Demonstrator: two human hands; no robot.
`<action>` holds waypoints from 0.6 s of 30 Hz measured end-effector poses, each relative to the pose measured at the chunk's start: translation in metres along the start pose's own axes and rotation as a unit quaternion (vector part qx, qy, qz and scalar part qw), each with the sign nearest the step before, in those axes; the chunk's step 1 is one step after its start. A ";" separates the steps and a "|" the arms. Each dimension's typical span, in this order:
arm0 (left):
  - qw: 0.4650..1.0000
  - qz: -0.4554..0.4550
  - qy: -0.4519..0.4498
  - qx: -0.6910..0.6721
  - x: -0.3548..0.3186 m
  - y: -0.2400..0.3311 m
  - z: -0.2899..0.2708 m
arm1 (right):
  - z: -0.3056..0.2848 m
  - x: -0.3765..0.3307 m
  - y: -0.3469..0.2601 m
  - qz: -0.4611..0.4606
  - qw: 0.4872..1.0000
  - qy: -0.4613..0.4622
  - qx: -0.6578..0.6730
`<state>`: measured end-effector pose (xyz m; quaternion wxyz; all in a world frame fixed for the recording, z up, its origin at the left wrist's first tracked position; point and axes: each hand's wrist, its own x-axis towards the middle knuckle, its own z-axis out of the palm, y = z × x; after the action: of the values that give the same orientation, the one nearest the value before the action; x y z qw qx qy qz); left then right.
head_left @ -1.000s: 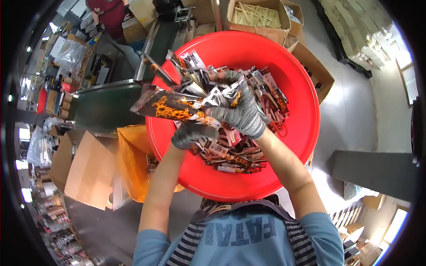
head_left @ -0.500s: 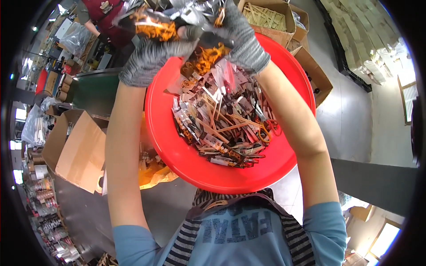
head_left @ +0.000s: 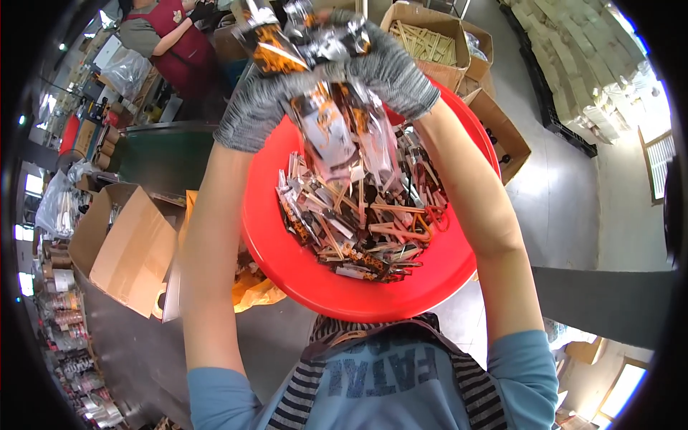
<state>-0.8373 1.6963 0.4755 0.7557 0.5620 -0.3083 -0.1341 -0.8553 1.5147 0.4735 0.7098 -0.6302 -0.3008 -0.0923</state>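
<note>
A bunch of black-and-orange printed plastic packets (head_left: pixel 322 129) is between my two grey-gloved hands, above a wide red basin (head_left: pixel 373 301). My left hand (head_left: pixel 254 107) grips the bunch from the left side. From the other side, my right hand (head_left: pixel 393 75) is closed round it near the top. Some packet ends stick up above the hands; others hang down with clear, shiny film. Inside the basin lies a heap of packets and thin wooden sticks (head_left: pixel 358 229), with a red and orange loop (head_left: pixel 435 218) at its right. Most fingertips are hidden behind the packets.
Open cardboard boxes stand at the left (head_left: pixel 132 251) and beyond the basin, one holding wooden sticks (head_left: pixel 423 44). A green surface (head_left: pixel 175 161) lies left of my left forearm. Another person in a dark red apron (head_left: pixel 183 61) works at the far left. Pale stacks (head_left: pixel 573 57) fill the far right.
Both hands have come slightly lower and nearer, still around the packets. The packets now hang more upright over the basin. The other person shows more fully.
</note>
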 end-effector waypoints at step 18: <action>0.978 0.019 0.168 0.120 -0.019 -0.028 0.006 | -0.019 -0.020 0.016 0.042 0.999 0.004 -0.030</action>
<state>-0.8523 1.6928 0.4448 0.7265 0.6570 -0.2009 0.0144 -0.8569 1.4943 0.4491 0.6948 -0.6631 -0.2684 -0.0743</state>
